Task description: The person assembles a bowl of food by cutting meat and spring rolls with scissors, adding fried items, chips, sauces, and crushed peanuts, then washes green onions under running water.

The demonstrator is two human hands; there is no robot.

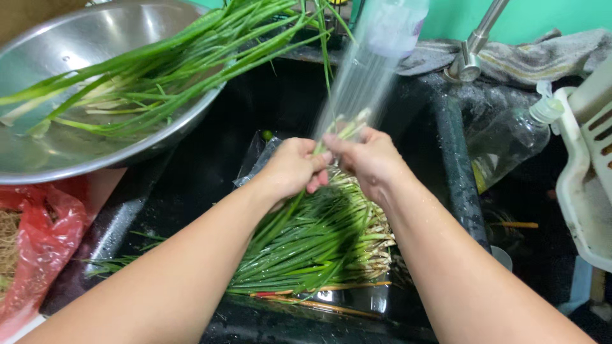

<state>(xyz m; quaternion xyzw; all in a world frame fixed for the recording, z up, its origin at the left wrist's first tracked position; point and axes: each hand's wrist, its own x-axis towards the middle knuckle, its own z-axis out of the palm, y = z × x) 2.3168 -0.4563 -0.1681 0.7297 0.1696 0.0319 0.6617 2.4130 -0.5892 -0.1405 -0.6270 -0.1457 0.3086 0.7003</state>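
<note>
Head view: both hands (331,162) on scallions (341,130), mid-sink (446,146).

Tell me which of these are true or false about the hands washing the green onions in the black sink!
1. Both hands hold a small bunch of green onions under running water. True: the left hand and right hand grip it together.
2. The round shiny metal bowl is empty. False: long green onions lie in it.
3. A big pile of green onions lies in the black sink below the hands. True.
4. The crumpled plastic bag at the left is blue. False: it is red.
5. The metal tap stands at the sink's far side. True.
</note>
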